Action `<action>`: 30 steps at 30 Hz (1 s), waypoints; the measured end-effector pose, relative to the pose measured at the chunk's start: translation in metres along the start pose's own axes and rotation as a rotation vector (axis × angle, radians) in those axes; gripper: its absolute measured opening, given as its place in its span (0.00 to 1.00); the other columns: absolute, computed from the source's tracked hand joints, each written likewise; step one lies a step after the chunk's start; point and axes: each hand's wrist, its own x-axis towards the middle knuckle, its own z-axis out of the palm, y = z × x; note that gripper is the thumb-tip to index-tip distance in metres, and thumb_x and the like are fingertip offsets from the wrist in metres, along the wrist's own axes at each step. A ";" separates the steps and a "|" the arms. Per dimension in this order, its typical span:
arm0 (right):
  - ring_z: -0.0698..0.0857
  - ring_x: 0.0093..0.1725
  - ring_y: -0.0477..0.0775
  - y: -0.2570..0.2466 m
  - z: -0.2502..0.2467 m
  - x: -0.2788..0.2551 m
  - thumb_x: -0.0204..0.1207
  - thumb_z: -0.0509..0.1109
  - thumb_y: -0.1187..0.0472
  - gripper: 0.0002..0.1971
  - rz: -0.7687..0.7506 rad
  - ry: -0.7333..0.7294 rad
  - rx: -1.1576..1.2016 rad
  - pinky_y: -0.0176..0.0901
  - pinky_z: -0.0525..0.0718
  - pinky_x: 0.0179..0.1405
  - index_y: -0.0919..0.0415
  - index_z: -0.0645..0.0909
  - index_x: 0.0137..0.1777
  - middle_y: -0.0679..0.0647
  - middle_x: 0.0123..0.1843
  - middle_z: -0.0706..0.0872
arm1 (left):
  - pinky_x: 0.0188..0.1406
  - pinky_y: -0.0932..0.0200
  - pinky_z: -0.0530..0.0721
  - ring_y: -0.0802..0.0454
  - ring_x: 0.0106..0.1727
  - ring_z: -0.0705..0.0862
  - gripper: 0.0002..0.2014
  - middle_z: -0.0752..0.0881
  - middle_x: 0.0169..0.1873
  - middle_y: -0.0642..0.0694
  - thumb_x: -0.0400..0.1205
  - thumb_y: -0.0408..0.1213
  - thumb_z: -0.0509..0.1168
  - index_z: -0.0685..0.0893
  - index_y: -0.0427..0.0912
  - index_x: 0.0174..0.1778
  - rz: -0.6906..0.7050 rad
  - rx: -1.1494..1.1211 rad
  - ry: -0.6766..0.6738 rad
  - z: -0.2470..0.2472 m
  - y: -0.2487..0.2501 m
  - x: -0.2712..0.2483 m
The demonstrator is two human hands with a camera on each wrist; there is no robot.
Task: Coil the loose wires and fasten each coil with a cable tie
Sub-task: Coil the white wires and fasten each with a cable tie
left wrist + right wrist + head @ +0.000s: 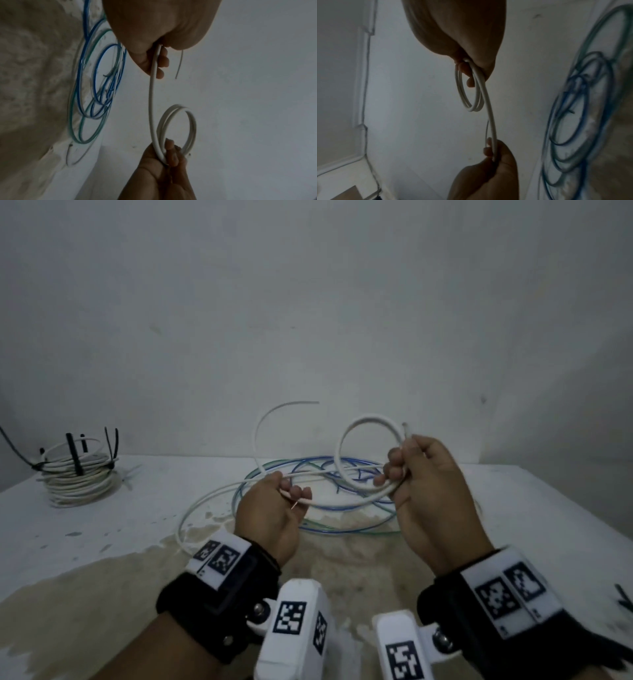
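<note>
Coils are partly done on this job, as far as I am judging from where I am standing; one white bundle (80,474) is sitting finished at the far left of the table (531,525), with black cable ties (76,455) cinched round it and their tails sticking up; the white wire (368,455) is being wound in the air near the middle, only a couple of small turns gathered; the right hand (431,494) is pinching those turns together with curled fingers, and the left hand (274,508) is closing its fingers round the slack just beside it, feeding the next turn; the rest of that wire is trailing down onto the table to the left; blue and green wires (318,474) are lying loose in wide loops behind the hands, not yet coiled or tied; no brand or readable writing is showing anywhere; only square black-and-white marker patterns are showing on the wrist cameras (298,621)
</note>
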 end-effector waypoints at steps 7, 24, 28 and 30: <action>0.68 0.23 0.44 0.035 -0.017 -0.015 0.85 0.57 0.65 0.13 0.088 -0.135 -0.259 0.37 0.73 0.22 0.60 0.76 0.39 0.51 0.29 0.74 | 0.36 0.59 0.89 0.52 0.30 0.87 0.11 0.83 0.34 0.41 0.88 0.29 0.53 0.80 0.39 0.48 0.278 0.421 -0.144 -0.025 -0.004 -0.002; 0.73 0.23 0.46 0.066 -0.034 -0.023 0.82 0.64 0.60 0.11 0.074 -0.362 -0.751 0.40 0.74 0.25 0.49 0.87 0.45 0.47 0.30 0.83 | 0.24 0.61 0.79 0.51 0.24 0.78 0.19 0.86 0.34 0.42 0.85 0.23 0.49 0.85 0.39 0.56 0.049 0.741 -0.471 -0.059 -0.010 -0.005; 0.73 0.21 0.41 0.062 -0.032 -0.025 0.81 0.65 0.61 0.14 0.047 -0.449 -0.827 0.34 0.72 0.25 0.44 0.83 0.37 0.40 0.22 0.80 | 0.23 0.59 0.78 0.49 0.23 0.76 0.14 0.86 0.33 0.42 0.87 0.34 0.56 0.87 0.35 0.49 0.119 0.827 -0.493 -0.061 -0.010 -0.010; 0.75 0.22 0.41 0.062 -0.029 -0.028 0.80 0.66 0.61 0.12 0.037 -0.504 -0.870 0.33 0.72 0.25 0.45 0.85 0.39 0.42 0.27 0.83 | 0.22 0.60 0.78 0.49 0.22 0.76 0.13 0.86 0.32 0.46 0.85 0.38 0.60 0.88 0.39 0.43 0.191 0.964 -0.523 -0.063 -0.011 -0.011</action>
